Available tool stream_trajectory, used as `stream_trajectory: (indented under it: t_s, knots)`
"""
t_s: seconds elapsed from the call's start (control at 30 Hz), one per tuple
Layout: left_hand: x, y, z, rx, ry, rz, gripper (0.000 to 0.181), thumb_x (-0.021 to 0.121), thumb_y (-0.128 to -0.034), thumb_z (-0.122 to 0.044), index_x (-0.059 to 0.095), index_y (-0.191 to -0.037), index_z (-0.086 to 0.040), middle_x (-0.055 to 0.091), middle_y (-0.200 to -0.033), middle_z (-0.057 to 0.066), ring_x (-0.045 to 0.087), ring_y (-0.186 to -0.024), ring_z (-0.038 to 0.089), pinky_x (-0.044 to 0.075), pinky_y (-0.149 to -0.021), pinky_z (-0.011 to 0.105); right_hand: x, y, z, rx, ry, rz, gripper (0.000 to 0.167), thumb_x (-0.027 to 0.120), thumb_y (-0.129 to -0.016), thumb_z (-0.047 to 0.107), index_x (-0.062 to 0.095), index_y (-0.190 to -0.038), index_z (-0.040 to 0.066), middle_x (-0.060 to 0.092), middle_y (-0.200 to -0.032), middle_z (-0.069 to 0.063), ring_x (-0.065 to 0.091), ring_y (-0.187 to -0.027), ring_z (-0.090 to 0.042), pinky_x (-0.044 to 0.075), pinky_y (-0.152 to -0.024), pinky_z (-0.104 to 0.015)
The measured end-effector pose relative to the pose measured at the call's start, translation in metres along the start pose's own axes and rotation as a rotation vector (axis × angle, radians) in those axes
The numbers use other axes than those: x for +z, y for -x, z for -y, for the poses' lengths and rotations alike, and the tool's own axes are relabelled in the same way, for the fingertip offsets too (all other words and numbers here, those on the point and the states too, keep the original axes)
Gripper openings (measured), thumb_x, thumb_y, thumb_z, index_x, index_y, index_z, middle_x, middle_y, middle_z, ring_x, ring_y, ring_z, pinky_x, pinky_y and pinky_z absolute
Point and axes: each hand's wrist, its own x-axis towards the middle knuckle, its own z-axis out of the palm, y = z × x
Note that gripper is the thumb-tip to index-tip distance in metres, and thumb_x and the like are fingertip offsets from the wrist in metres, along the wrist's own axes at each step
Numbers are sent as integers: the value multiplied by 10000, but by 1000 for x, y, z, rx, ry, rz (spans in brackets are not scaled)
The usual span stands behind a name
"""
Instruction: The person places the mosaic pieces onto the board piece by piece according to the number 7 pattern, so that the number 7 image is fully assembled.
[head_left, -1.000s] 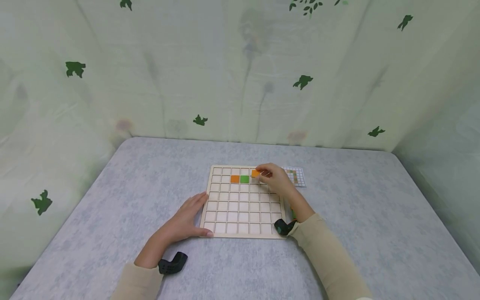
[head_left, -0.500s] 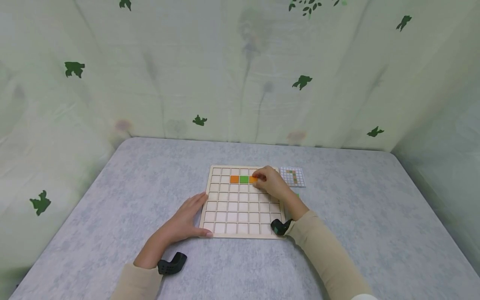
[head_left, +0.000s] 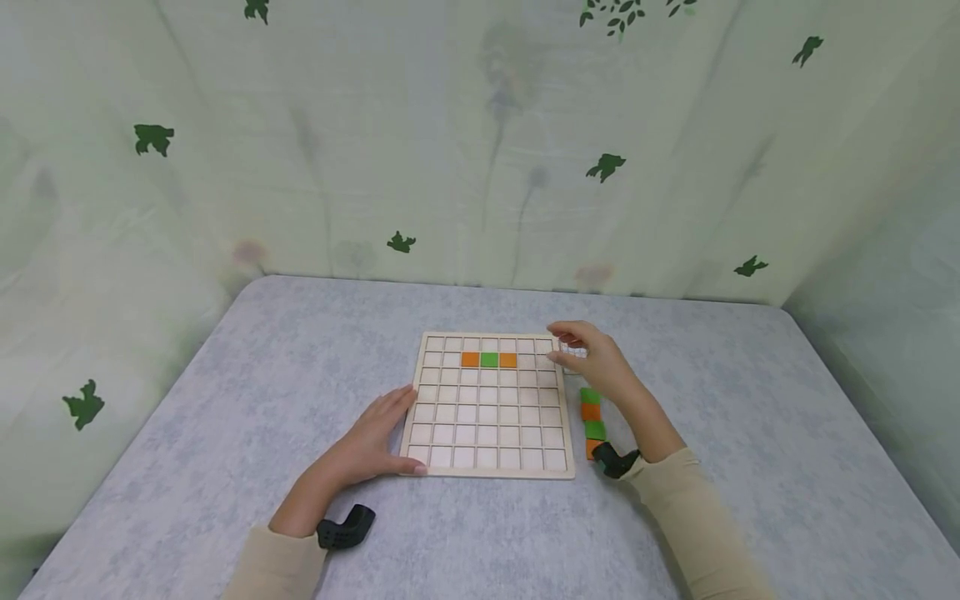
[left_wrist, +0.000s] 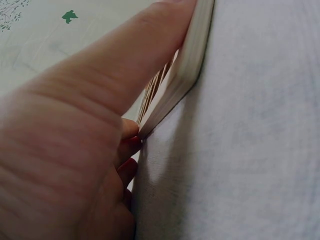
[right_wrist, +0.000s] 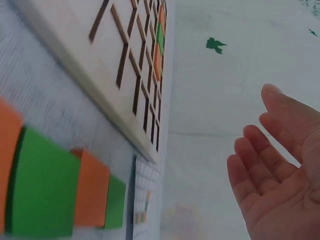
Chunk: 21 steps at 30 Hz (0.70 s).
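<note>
"Status from your end?"

"I have the right hand [head_left: 603, 362] with thumb and fingers apart, near the far right corner of the wooden grid board [head_left: 465, 414]. The left hand [head_left: 373, 440] is spread, its fingers touching the board's left edge and its thumb at the near corner."

"And around them?"

"I see an orange-green-orange tile row [head_left: 489, 360] seated in the grid, left of the right fingers. A column of green and orange tiles [head_left: 591, 412] lies on the worktop [head_left: 495, 533], nearer than those fingers. A patterned card [right_wrist: 145, 192] shows partly behind them."
</note>
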Motion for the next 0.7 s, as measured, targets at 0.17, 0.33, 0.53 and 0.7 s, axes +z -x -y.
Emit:
stream_trajectory:
  t_s: [0.17, 0.33, 0.53, 0.7]
  knots:
    - [0, 0, 1, 3, 4, 1, 1140, 731, -586, -591, 213, -1420, -13, 171, -1461, 161, 117, -1317, 365, 170, -1006, 550, -14, 21, -18, 33, 67, 11, 425, 656, -828, 165, 537, -1226, 74, 518, -1187, -76, 485, -1052, -253, 403, -897, -409]
    - [0, 0, 1, -1, 7, 0, 1143, 740, -582, -581, 212, -1420, -11, 168, -1463, 158, 115, -1319, 359, 166, -1011, 542, -20, 37, -38, 109, 92, 47, 412, 665, -821, 139, 555, -1207, 44, 518, -1191, -122, 490, -1040, -288, 402, -886, -430]
    - [1, 0, 2, -1, -2, 1, 1136, 730, -591, -589, 214, -1419, -7, 169, -1462, 163, 116, -1317, 366, 166, -1009, 547, -25, 49, -54, 145, 89, 103, 389, 670, -813, 146, 575, -1171, 26, 536, -1175, -149, 495, -1062, -306, 391, -896, -449]
    - [1, 0, 3, -8, 1, 6, 1139, 729, -584, -596, 217, -1421, -17, 168, -1464, 156, 112, -1319, 363, 163, -1010, 547, -23, 52, -62, 116, 82, 114, 331, 656, -824, 123, 595, -1137, 34, 554, -1143, -123, 499, -1070, -284, 387, -904, -442]
